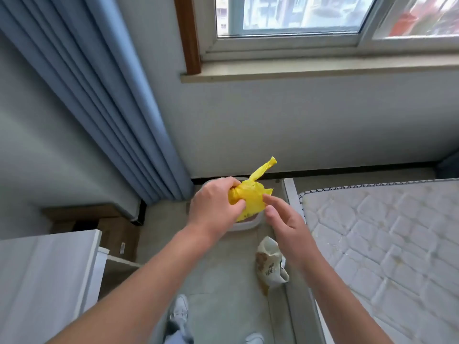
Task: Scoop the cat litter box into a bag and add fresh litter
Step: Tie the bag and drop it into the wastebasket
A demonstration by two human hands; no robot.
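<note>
Forearms reach forward from the lower edge; left hand (213, 207) holds yellow bag (250, 197) above litter box (246, 225).

Yellow bag: bunched, one loose tail pointing up, held in the air over the white litter box, which stands on the floor (223, 294) against the wall. Left fingers (227, 182) curl tight round the bag's gathered neck. Right hand (283, 219): fingers loosely spread, holding nothing, index tip at the bag's right edge. Pale printed litter sack (270, 266): slumped on the floor near the box. Quilted mattress (385, 244) to the right; blue curtain (99, 108) to the left; window (298, 16) above; white shoe (180, 311) below.
</note>
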